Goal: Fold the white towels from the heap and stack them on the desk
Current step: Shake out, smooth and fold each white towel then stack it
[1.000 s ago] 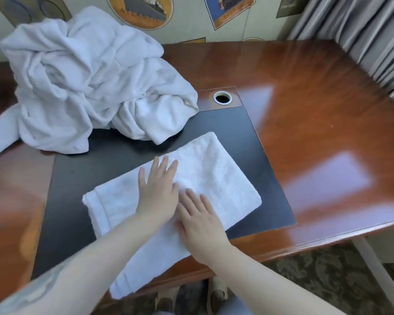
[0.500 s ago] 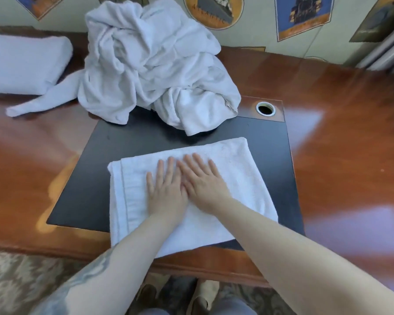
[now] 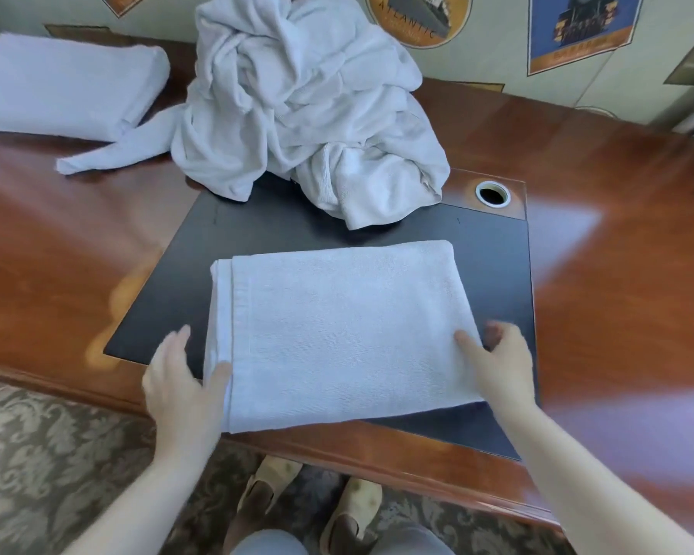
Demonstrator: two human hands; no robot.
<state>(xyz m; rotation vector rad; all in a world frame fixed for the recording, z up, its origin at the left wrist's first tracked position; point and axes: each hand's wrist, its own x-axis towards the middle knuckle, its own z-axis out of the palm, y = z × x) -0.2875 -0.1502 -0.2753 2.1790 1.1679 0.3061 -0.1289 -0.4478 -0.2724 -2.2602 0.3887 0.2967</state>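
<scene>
Both grips pinch the folded towel [image 3: 337, 334], thumb on top: the left hand [image 3: 183, 388] at its near-left corner, the right hand [image 3: 497, 366] at its right edge. Folded towel lies on the dark pad [image 3: 493, 266] of the desk [image 3: 617, 242]. Beyond the towel sits the heap [image 3: 305, 110]; left of the heap, a folded stack [image 3: 61, 86].

black desk mat [image 3: 493, 274], cable grommet [image 3: 493, 193] — travel posters [image 3: 581, 30], patterned carpet [image 3: 49, 454]
</scene>
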